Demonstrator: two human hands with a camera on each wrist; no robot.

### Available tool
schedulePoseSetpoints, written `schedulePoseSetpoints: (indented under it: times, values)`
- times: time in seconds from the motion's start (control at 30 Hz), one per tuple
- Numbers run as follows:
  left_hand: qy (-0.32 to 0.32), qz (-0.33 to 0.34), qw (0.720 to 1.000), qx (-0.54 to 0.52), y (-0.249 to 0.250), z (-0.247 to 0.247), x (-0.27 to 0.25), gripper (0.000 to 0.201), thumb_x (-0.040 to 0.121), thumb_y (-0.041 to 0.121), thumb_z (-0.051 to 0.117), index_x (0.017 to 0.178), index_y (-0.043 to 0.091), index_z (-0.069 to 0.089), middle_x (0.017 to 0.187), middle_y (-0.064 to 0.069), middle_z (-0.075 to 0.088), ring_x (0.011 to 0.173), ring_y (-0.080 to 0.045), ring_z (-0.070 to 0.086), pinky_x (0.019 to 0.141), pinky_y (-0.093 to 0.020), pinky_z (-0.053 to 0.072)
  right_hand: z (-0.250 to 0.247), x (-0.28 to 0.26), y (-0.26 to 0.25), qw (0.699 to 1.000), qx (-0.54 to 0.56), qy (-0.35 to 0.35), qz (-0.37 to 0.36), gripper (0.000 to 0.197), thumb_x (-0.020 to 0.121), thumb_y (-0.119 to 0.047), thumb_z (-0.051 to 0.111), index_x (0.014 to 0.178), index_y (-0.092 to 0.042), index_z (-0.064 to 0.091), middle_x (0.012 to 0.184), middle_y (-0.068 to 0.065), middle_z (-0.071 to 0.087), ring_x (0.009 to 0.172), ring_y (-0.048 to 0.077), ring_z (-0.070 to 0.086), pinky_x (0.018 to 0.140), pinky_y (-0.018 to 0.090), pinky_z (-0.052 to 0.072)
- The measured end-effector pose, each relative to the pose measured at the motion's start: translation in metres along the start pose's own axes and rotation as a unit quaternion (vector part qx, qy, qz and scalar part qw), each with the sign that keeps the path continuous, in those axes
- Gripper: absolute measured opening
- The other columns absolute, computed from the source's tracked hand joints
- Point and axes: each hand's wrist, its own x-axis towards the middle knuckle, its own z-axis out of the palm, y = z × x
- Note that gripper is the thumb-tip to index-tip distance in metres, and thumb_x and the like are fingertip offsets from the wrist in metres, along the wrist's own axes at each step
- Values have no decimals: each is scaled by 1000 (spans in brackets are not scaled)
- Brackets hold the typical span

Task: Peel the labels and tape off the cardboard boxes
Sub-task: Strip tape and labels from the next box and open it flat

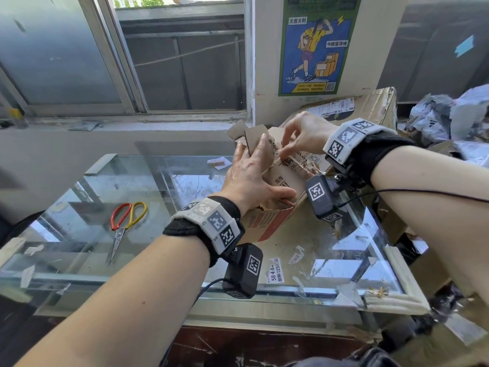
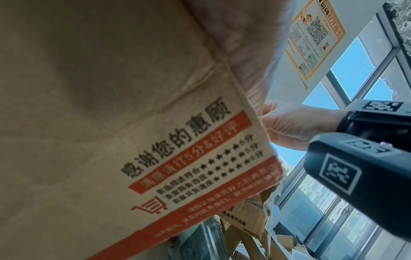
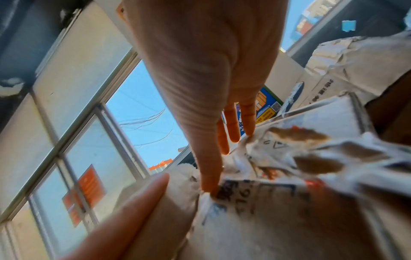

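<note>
Small brown cardboard box with red-orange print (image 1: 275,218) sits tilted on the glass-topped worktop (image 1: 148,263), right of centre, one lower corner on the glass, flaps up at the far end. Left hand (image 1: 254,173) lies spread over the near top of the box, fingers mostly straight and pressing on a flap, thumb out along the box's upper edge; it steadies rather than wraps. Left wrist view: the box's printed side (image 2: 191,158) fills the frame, palm above it.

Right hand (image 1: 304,133) comes in from the right above the box's top face, index fingertip (image 3: 209,183) down on the torn white shipping label (image 3: 278,176), remaining fingers loosely bent. Thumb shows near the finger in the right wrist view, but whether the two actually pinch the label edge I cannot tell. Label is ragged, brown card showing through in patches.

Red-and-yellow-handled scissors (image 1: 124,226) lie on the worktop, left, well apart from the box. Peeled white label scraps (image 1: 275,268) are stuck on the glass near the front edge. A bigger brown cardboard box with a white label (image 1: 370,104) stands behind, right. Blue and green poster (image 1: 315,43) on the wall.
</note>
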Motion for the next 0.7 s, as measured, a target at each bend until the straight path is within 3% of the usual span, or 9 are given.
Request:
schedulePoseSetpoints:
  times: [0.13,0.27,0.37,0.47,0.57,0.7]
  values:
    - [-7,2,1000,1,1,1,-2,132,57,59,84,153,36,-3,161,-7,10,148,-18,-13,119,-41,7,-7,-4,1,1000,4,-11,10,15,76,-25,78,86,-14,74,86,-2,64,75,9,55,66,26,41]
    - [0,9,1000,0,0,1,-2,133,56,58,85,153,34,-2,162,-6,10,148,-18,-12,119,-39,7,1,-6,-10,995,-95,11,-27,10,83,-20,72,87,-11,69,99,3,61,91,18,59,75,28,43]
    - [-1,12,1000,3,0,1,-2,133,56,59,85,154,33,-1,162,-6,8,148,-19,-13,119,-40,6,4,-6,-18,988,-145,24,-49,9,85,-13,70,84,-11,61,102,8,61,92,23,59,84,37,50]
    - [-3,17,1000,6,2,2,-3,134,55,59,84,154,32,-2,162,-8,6,148,-19,-13,119,-40,5,3,-9,-25,981,-185,9,-61,14,85,-9,68,83,-11,54,102,13,61,94,27,59,84,37,50]
    - [-7,15,1000,3,4,2,-4,133,56,58,84,154,32,-2,162,-8,6,148,-20,-13,119,-39,5,4,-11,-26,977,-200,11,-66,8,84,-12,66,85,-7,60,104,15,61,98,29,59,84,36,49]
    - [-16,3,1000,-1,7,0,-3,132,58,54,86,154,33,-3,162,-9,7,149,-20,-10,120,-38,7,6,-13,-23,975,-209,37,-64,19,84,-16,67,93,0,63,106,17,60,98,30,59,80,33,47]
